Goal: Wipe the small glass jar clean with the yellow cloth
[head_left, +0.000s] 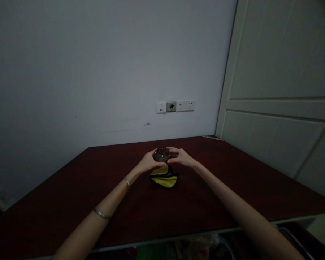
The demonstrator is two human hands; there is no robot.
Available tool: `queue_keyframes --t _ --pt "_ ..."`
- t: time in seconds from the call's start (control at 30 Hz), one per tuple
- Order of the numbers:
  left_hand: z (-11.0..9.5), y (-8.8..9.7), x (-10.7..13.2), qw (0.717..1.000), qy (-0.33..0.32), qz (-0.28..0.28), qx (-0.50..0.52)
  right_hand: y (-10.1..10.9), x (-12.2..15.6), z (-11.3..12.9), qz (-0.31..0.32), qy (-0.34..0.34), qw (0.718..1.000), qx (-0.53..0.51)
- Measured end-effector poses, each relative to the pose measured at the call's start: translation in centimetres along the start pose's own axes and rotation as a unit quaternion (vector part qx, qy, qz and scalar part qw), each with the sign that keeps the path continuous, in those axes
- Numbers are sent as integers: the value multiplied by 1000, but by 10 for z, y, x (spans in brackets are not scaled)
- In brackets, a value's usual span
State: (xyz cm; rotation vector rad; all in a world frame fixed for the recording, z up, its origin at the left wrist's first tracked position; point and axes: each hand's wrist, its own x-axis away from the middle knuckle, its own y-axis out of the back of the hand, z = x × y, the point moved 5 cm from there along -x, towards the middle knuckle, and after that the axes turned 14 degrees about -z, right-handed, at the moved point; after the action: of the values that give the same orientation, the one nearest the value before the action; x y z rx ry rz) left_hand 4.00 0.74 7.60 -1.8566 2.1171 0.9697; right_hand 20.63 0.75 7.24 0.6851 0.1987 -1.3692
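Note:
A small clear glass dish, like an ashtray (162, 154), is held a little above the dark red table (219, 180) between both hands. My left hand (149, 162) cups its left side with curled fingers. My right hand (181, 156) grips its right side, fingers bent round the rim. Under and just in front of the dish a yellow cloth with dark edging (164, 178) lies crumpled on the table, its upper end rising towards my hands. Two thin bracelets sit on my left forearm.
A white wall stands behind the table, with a row of sockets (175, 106). A pale panelled door (281, 90) fills the right side. Below the table's near edge some dim coloured objects (195, 249) show.

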Motion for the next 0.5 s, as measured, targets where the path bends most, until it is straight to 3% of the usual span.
queue_keyframes --t 0.13,0.37,0.5 --pt "-8 -41 -22 998 -51 25 -29 39 8 -15 -4 -24 1000 -5" --pt "-11 -129 -54 987 -92 101 -80 113 36 -49 -65 -104 992 12" --pt "-1 -172 -62 976 -86 137 -145 144 51 -68 -79 -135 987 46"
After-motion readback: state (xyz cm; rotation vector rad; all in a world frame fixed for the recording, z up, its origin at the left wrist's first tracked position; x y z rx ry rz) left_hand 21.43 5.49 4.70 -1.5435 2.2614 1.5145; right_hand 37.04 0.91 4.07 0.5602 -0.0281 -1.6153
